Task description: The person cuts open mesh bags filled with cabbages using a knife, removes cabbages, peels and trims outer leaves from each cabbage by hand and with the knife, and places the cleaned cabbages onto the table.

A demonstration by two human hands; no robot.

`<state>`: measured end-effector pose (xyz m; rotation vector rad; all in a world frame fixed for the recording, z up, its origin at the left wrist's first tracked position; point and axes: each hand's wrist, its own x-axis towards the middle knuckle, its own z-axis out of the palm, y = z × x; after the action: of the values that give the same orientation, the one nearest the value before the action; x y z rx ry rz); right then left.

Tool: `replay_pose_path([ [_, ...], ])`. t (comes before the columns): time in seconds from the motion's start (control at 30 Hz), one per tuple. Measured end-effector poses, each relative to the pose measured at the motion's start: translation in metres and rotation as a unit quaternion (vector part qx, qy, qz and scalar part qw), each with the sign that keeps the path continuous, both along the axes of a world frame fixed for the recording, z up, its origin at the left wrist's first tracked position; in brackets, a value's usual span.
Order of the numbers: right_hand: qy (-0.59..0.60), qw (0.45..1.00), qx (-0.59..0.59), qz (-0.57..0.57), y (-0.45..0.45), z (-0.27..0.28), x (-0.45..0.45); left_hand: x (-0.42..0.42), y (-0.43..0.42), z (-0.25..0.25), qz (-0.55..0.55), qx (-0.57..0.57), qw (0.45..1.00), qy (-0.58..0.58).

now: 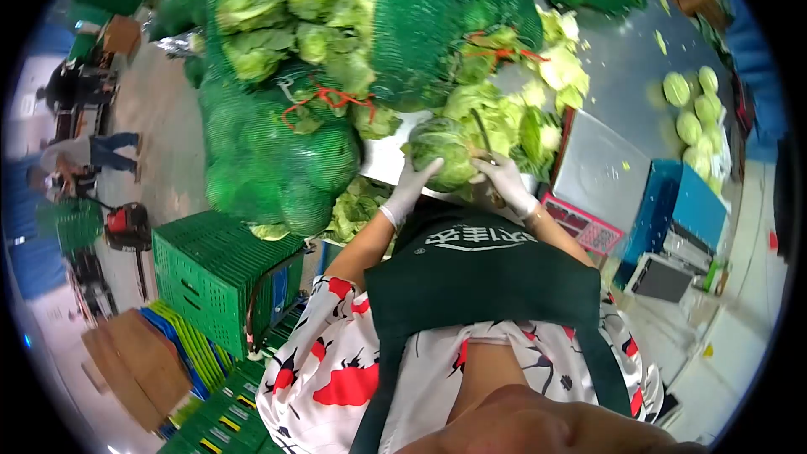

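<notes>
A green cabbage [440, 151] is between my two gloved hands, over the near edge of the worktable. My left hand [409, 189] wraps round its left side. On its right side, my right hand [503, 181] has its fingers closed near the stem end, by a thin dark object [481, 129] that looks like a knife and points away from me. Loose pale leaves [496, 109] lie just beyond the cabbage. Green mesh sacks [282, 155] full of cabbages, tied with red string, stand to the left and beyond.
A scale [601, 160] with a red keypad is at the right. Trimmed cabbages [689, 129] lie farther right, by a blue bin [685, 206]. Green crates [206, 273] are stacked at the left. Two people [109, 153] are in the left background.
</notes>
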<state>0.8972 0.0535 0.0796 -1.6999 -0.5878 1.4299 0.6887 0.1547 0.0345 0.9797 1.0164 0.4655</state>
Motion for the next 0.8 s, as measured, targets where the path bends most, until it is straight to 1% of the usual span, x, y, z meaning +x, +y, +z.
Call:
replay_pose_path([
  [0.07,-0.011,0.999,-0.034,-0.010,0.001,0.024,-0.006,0.005,-0.004,0.011,0.001,0.091,0.993,0.081],
  [0.1,-0.041,0.999,-0.018,-0.013,-0.005,0.018,-0.003,0.006,-0.002,0.012,-0.004,0.161,0.984,0.076],
  [0.13,-0.071,0.997,-0.001,-0.014,-0.010,0.009,-0.002,0.008,-0.008,0.014,-0.032,0.246,0.957,0.149],
  [0.17,-0.101,0.995,0.017,-0.014,-0.015,0.003,-0.001,0.008,-0.014,0.016,-0.057,0.329,0.917,0.220],
  [0.2,-0.145,0.989,0.023,-0.005,-0.017,0.012,-0.001,0.010,-0.016,0.022,-0.081,0.409,0.863,0.286],
  [0.23,-0.189,0.981,0.029,0.005,-0.016,0.029,-0.001,0.011,-0.016,0.024,-0.104,0.427,0.847,0.298],
  [0.27,-0.233,0.972,0.037,0.015,-0.017,0.038,-0.001,0.012,-0.012,0.026,-0.118,0.390,0.871,0.276],
  [0.3,-0.407,0.907,0.105,0.043,-0.020,0.031,-0.001,0.015,-0.002,0.035,-0.133,0.352,0.891,0.253],
  [0.33,-0.412,0.905,0.092,0.049,-0.024,0.027,-0.003,0.017,0.005,0.043,-0.146,0.312,0.910,0.230],
  [0.4,-0.425,0.900,0.070,0.064,-0.025,0.021,-0.005,0.024,0.022,0.044,-0.155,0.299,0.916,0.216],
  [0.43,-0.428,0.894,0.094,0.092,-0.025,0.019,-0.003,0.028,0.030,0.041,-0.158,0.283,0.922,0.210],
  [0.47,-0.427,0.894,0.092,0.101,-0.025,0.016,-0.003,0.030,0.035,0.039,-0.160,0.267,0.928,0.205],
  [0.5,-0.425,0.894,0.090,0.111,-0.023,0.016,-0.003,0.036,0.039,0.056,-0.152,0.244,0.934,0.213],
  [0.6,-0.417,0.897,0.061,0.136,-0.017,0.014,-0.004,0.044,0.055,0.051,-0.155,0.155,0.961,0.169],
  [0.63,-0.415,0.898,0.052,0.139,-0.016,0.008,-0.005,0.046,0.059,0.049,-0.152,0.139,0.965,0.165],
  [0.73,-0.419,0.894,0.034,0.153,-0.007,-0.006,0.000,0.052,0.069,0.050,-0.191,0.082,0.971,0.118],
  [0.8,-0.419,0.892,0.020,0.166,-0.004,-0.010,0.004,0.053,0.068,0.051,-0.190,0.116,0.964,0.143],
])
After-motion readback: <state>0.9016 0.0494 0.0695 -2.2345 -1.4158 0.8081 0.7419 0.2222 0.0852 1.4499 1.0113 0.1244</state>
